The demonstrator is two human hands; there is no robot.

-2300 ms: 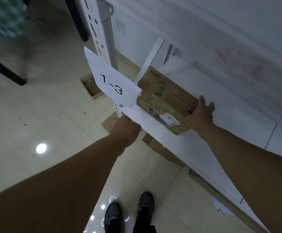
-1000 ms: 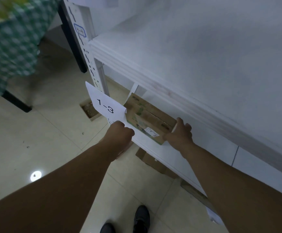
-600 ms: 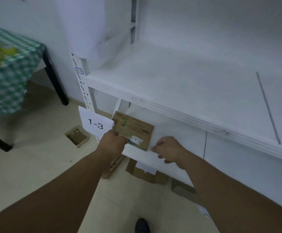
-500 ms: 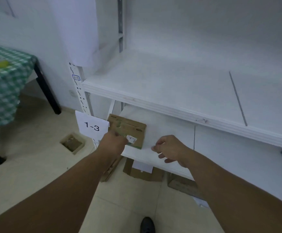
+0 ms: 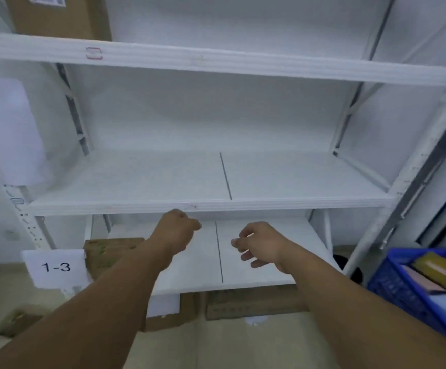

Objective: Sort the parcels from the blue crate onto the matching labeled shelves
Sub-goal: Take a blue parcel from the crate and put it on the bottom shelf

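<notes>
The parcel (image 5: 110,253) is sitting at the left end of the lower shelf (image 5: 256,275). The left hand (image 5: 175,233) is hovering fisted and the right hand (image 5: 259,243) loosely curled, both empty. It is probably best to be reading the next label in the blue crate (image 5: 402,288) before lifting.

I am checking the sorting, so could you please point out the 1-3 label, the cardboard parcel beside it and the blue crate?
1-3 label (image 5: 56,267): head view, middle of the sheet.
cardboard parcel (image 5: 107,254): head view, its visible brown face.
blue crate (image 5: 402,291): head view, its latticed side wall.
</notes>
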